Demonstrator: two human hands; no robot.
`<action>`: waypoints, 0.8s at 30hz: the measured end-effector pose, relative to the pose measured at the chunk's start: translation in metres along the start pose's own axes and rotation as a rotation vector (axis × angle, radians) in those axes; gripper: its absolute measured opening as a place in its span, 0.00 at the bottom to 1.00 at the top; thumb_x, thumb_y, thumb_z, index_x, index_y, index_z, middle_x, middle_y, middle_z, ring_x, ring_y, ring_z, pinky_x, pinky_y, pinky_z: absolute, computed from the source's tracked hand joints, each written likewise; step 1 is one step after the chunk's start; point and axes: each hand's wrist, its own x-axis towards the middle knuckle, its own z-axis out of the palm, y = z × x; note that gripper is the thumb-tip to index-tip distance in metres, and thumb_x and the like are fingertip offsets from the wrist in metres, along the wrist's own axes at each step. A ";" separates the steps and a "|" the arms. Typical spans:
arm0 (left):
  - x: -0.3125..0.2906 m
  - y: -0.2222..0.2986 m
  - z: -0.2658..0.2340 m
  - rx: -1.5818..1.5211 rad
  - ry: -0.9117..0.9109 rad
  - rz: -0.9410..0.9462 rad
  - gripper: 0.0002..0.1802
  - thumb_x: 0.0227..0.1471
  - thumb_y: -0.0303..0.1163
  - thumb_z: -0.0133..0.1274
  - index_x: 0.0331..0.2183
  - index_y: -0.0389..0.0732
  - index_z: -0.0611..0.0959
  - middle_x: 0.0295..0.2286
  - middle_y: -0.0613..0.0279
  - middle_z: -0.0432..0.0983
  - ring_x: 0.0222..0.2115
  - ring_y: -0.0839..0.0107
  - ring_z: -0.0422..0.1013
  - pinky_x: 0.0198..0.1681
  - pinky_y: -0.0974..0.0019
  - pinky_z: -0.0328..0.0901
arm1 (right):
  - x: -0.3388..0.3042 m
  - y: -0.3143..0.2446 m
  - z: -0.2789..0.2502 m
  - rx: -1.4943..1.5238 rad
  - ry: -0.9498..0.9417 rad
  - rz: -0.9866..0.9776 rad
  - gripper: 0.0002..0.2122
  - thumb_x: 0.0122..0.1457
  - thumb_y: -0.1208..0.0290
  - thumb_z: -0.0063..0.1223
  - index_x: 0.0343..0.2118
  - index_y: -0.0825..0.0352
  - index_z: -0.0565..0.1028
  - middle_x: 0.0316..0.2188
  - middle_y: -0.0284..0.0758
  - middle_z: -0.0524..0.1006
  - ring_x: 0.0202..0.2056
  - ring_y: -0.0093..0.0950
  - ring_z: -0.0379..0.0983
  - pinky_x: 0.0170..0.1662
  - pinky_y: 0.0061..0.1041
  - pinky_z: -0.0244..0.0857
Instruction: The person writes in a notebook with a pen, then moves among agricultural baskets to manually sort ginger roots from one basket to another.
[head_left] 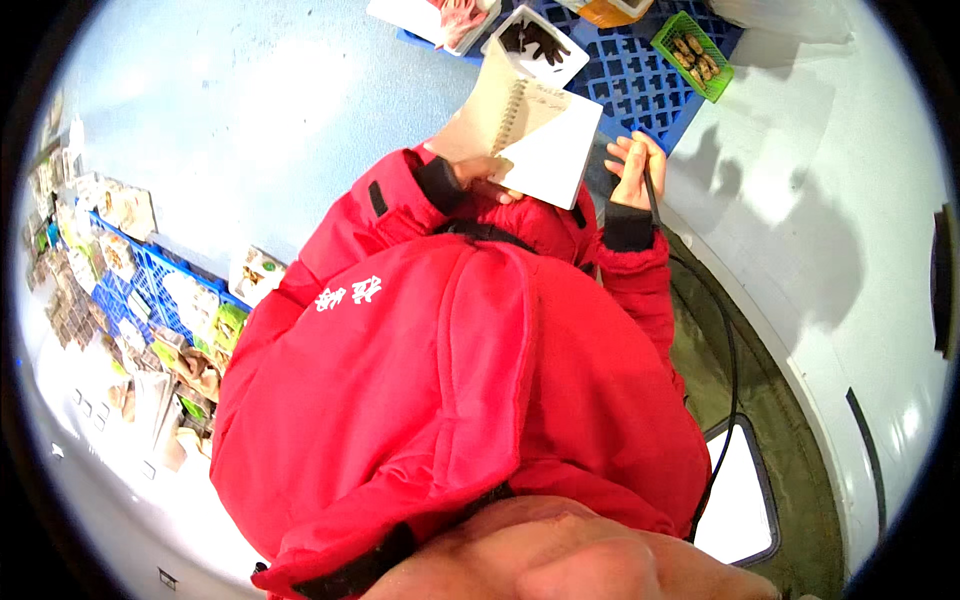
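A spiral notebook (556,150) lies spread in front of me, tilted, with handwriting near the top of its white page and a tan leaf lifted on the left. My left hand (484,176) grips its near edge, the thumb on top and the other fingers partly hidden below. Just right of the notebook, apart from it, my right hand (634,172) is raised with curled fingers. They close on what looks like a pen (649,182), slim and dark; its tip is hard to make out. A black cable (722,310) runs down beside my right sleeve.
On a blue pallet (622,75) ahead stand a white box (571,68) with dark pieces and a green basket (716,82) of brownish items. Another blue pallet (143,262) with many packages lies left. A pale wall (860,150) rises at right.
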 end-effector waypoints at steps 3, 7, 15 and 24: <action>0.009 0.005 0.002 0.035 0.183 0.052 0.19 0.48 0.28 0.47 0.43 0.33 0.67 0.30 0.51 0.73 0.27 0.64 0.73 0.28 0.66 0.71 | 0.020 0.038 0.003 0.270 -0.109 0.589 0.22 0.55 0.50 0.42 0.38 0.69 0.68 0.29 0.39 0.72 0.30 0.25 0.70 0.31 0.21 0.64; 0.044 0.021 0.007 0.305 0.433 0.064 0.22 0.48 0.26 0.45 0.48 0.39 0.62 0.31 0.50 0.72 0.24 0.62 0.72 0.25 0.66 0.69 | 0.027 0.113 0.041 0.098 -0.151 0.353 0.22 0.52 0.49 0.47 0.33 0.69 0.72 0.22 0.32 0.70 0.22 0.21 0.65 0.23 0.21 0.59; 0.125 0.000 -0.038 1.466 0.550 0.181 0.40 0.33 0.26 0.57 0.51 0.56 0.62 0.52 0.41 0.47 0.51 0.46 0.52 0.52 0.56 0.55 | 0.130 0.258 0.109 0.671 0.253 0.712 0.15 0.50 0.60 0.50 0.32 0.68 0.70 0.30 0.37 0.74 0.29 0.30 0.72 0.31 0.27 0.66; 0.101 -0.076 -0.055 0.940 0.661 0.138 0.15 0.47 0.29 0.45 0.40 0.40 0.73 0.32 0.54 0.73 0.35 0.62 0.71 0.38 0.65 0.65 | 0.204 0.429 0.196 0.055 0.233 0.667 0.14 0.51 0.61 0.48 0.33 0.68 0.71 0.33 0.41 0.75 0.33 0.35 0.72 0.36 0.31 0.67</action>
